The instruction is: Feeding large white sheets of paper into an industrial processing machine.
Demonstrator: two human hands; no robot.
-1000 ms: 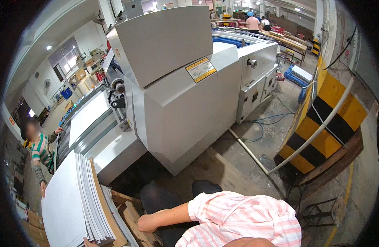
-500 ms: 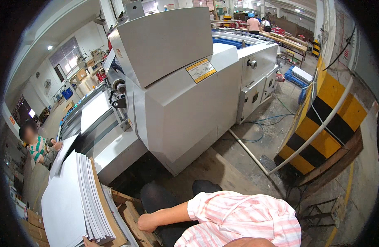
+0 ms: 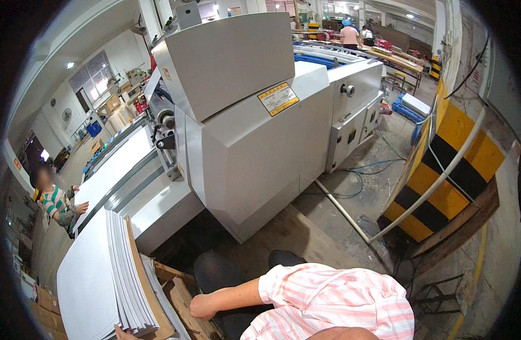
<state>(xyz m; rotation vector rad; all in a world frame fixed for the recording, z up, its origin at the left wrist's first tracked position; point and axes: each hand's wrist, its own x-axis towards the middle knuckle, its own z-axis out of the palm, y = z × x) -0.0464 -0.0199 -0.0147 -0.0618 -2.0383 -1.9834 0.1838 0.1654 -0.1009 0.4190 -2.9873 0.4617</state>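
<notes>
A tall stack of large white sheets (image 3: 87, 275) stands at my lower left, with brown board (image 3: 140, 272) along its right side. At the stack's near edge, my left hand (image 3: 123, 334) touches the sheets with its fingertips; the lower border cuts off the rest. My right hand (image 3: 203, 306) is curled into a fist, back up, over a wooden pallet (image 3: 184, 300) beside my dark-clothed leg (image 3: 215, 271). Whatever lies under its fingers is hidden. Ahead, a white sheet (image 3: 116, 164) lies on the feed bed of a big grey machine (image 3: 260, 147).
Left of the bed, a co-worker in a striped shirt (image 3: 57, 203) holds both hands near the sheet. Blue hoses (image 3: 362, 184) and a pale pipe (image 3: 342, 209) cross the floor. A yellow-black striped pillar guard (image 3: 436, 175) and a small stool (image 3: 441, 297) stand at right.
The co-worker's sheet, tilted over the stack earlier, now lies flat on the feed bed, and the co-worker's hands have come off it or to its edge. Both my hands stay put.
</notes>
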